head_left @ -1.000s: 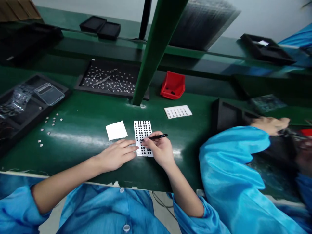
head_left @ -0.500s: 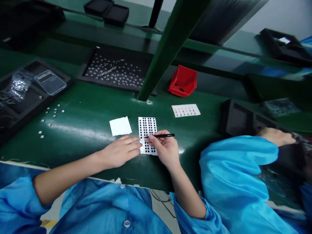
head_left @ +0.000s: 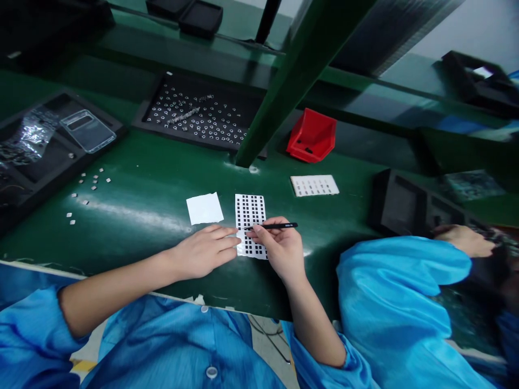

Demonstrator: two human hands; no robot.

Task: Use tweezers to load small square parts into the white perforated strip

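A white sheet with rows of small black squares lies on the green table. My right hand is closed on black tweezers, whose tip points left over the middle of the sheet. At the sheet's left edge rests my left hand, palm down with fingers extended and slightly apart, holding nothing. A blank white paper is just above my left hand. Whether the tweezers' tip grips a square is too small to tell.
Small metal pieces lie at the left beside a black tray. Behind are a tray of small rings, a green post, a red bin and a white card. A co-worker's sleeve is at the right.
The whole view has shifted slightly, so the table's things appear a little farther right. Both hands keep nearly the same pose at the sheet, and the tweezers remain in my right hand.
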